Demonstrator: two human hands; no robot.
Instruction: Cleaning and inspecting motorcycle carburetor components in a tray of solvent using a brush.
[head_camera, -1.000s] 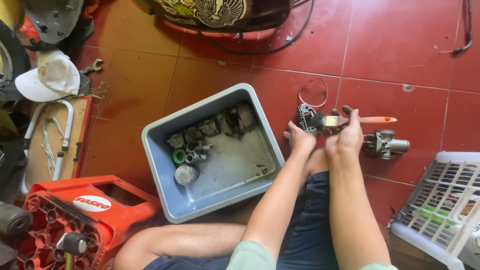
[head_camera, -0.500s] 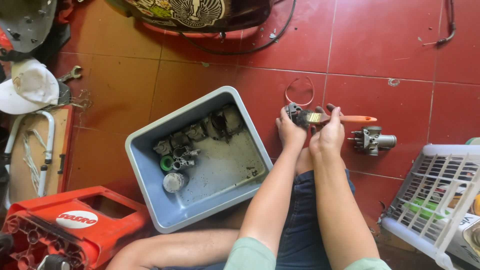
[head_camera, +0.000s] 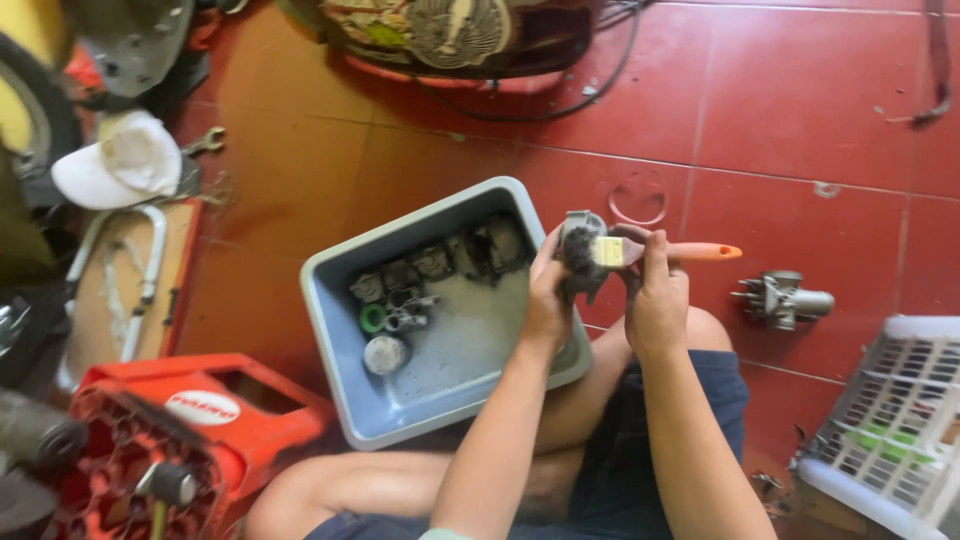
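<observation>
From the head view I see my left hand (head_camera: 548, 300) clamped around a small metal engine part (head_camera: 578, 258) and my right hand (head_camera: 655, 300) gripping an orange-handled brush (head_camera: 660, 252) against it, above the red tiled floor (head_camera: 780, 120), just beside a grey tub (head_camera: 430, 330) of greasy parts.

Left hand (head_camera: 548, 300) gripping metal part (head_camera: 580, 262); right hand (head_camera: 655, 300) holding orange-handled brush (head_camera: 640, 251) against it, beside grey tub (head_camera: 400, 420).

Dark blue shorts (head_camera: 690, 400), bare forearms, pale green sleeve edge.
</observation>
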